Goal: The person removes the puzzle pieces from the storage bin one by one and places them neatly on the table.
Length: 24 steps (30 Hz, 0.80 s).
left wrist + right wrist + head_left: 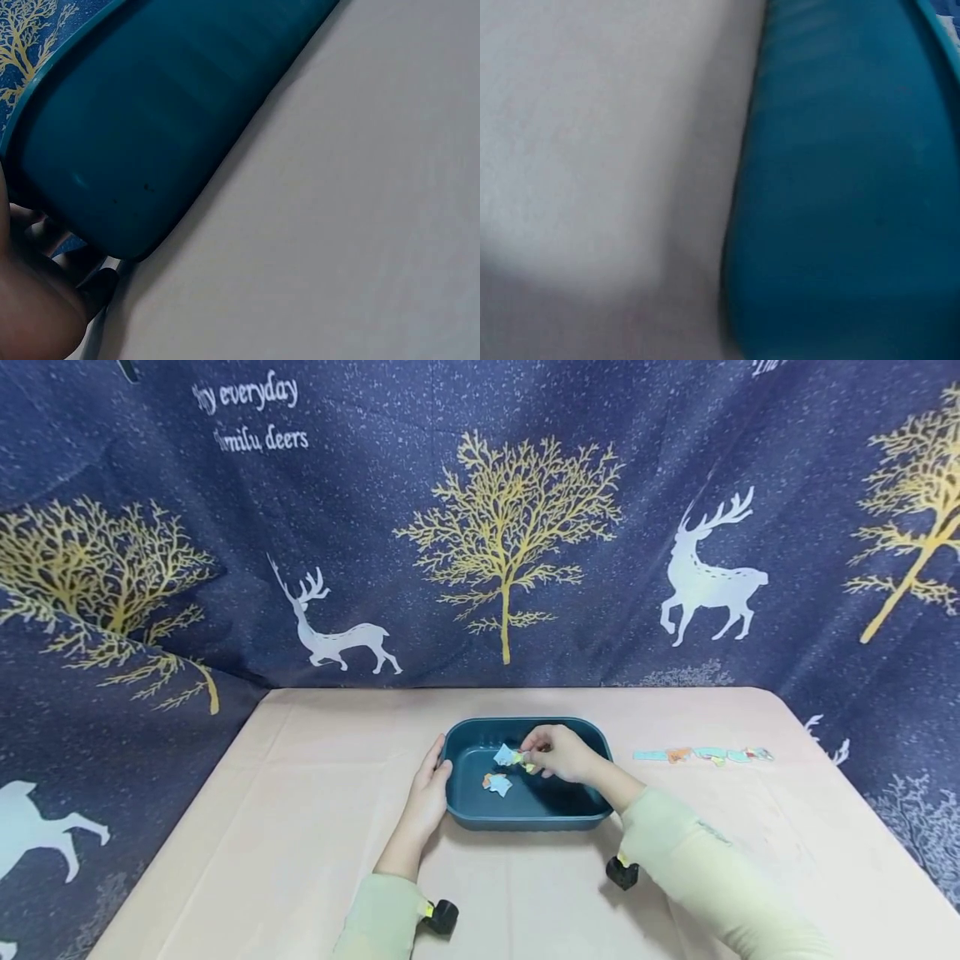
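Note:
A dark teal rectangular basin (525,821) stands on the table. Against its left end rests my left hand (427,793), fingers fairly straight along the outer wall and thumb by the rim; the left wrist view shows these fingers (79,262) at the basin's end. Inside the basin, my right hand (558,753) pinches a small light-blue and yellow cut-out piece (505,755), seemingly paper, between thumb and fingers. A second light-blue and orange piece (497,784) lies on the basin floor. The right wrist view shows the basin's outer side (847,187) but not the hand.
To the right of the basin, a row of light-blue and orange pieces (708,755) lies on the pale tablecloth (300,835). A dark blue curtain (360,527) with deer and trees hangs behind the table. Black wrist cameras (442,917) hang below both sleeves.

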Available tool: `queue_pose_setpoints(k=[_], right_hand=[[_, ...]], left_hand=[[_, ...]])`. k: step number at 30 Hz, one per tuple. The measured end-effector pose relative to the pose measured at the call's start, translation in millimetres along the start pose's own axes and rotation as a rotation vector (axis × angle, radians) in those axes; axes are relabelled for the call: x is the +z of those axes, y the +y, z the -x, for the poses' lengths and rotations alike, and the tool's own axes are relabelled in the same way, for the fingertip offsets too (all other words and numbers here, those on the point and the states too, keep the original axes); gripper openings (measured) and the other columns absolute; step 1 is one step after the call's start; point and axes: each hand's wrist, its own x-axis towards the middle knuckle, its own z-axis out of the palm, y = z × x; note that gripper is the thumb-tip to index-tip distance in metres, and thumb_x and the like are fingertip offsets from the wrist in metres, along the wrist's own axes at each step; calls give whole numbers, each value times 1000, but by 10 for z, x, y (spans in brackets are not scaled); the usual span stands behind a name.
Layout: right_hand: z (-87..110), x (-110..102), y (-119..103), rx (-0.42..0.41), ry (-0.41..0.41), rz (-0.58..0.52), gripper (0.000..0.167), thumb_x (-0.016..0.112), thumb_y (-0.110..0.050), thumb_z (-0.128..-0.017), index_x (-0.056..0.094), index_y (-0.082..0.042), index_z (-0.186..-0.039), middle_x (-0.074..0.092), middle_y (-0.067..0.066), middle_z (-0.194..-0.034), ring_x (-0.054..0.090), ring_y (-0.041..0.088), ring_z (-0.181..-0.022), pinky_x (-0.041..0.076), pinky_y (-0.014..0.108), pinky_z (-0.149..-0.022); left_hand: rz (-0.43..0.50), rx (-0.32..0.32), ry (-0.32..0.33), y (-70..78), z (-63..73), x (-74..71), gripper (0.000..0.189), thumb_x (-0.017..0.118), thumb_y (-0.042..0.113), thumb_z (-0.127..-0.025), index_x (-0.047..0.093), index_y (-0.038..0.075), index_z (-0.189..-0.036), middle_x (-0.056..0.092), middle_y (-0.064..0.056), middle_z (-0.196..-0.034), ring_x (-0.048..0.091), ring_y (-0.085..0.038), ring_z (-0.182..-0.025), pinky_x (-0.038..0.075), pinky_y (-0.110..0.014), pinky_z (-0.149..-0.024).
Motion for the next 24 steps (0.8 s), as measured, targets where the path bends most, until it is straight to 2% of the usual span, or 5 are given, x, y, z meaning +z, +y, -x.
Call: queue_pose_setpoints(k=[7,13,19,24], right_hand=[[139,-166,-9,9,16,-177,22,57,-12,-94,59,3,-110,64,17,-96,71,25,-81,61,37,-66],[236,-295,21,16,19,-302,27,54,-15,-96,55,6,-114,61,17,-97,70,32,-89,61,36,-68],[330,-384,32,24,35,-391,36,58,-15,-94,52,10,-120,60,10,-92,71,25,-86,61,35,-67],[406,-439,44,38,66,-411,42,61,-14,-92,48,12,-123,60,6,-91,70,17,-83,60,31,-64]], left_hand=[[-7,10,-3,-30,-19,-5,51,31,20,-103,20,15,-152,17,-7,-159,13,-29,-147,12,-48,-120],[-13,1,0,-30,-14,-2,51,31,21,-103,19,15,-152,17,-6,-159,14,-30,-147,13,-49,-119],[-7,-5,-2,-15,-11,3,51,31,21,-103,19,17,-152,16,-4,-159,13,-27,-147,13,-47,-120],[-2,-4,-9,-15,-8,1,51,30,21,-103,18,16,-152,15,-4,-160,11,-28,-147,12,-48,-120]])
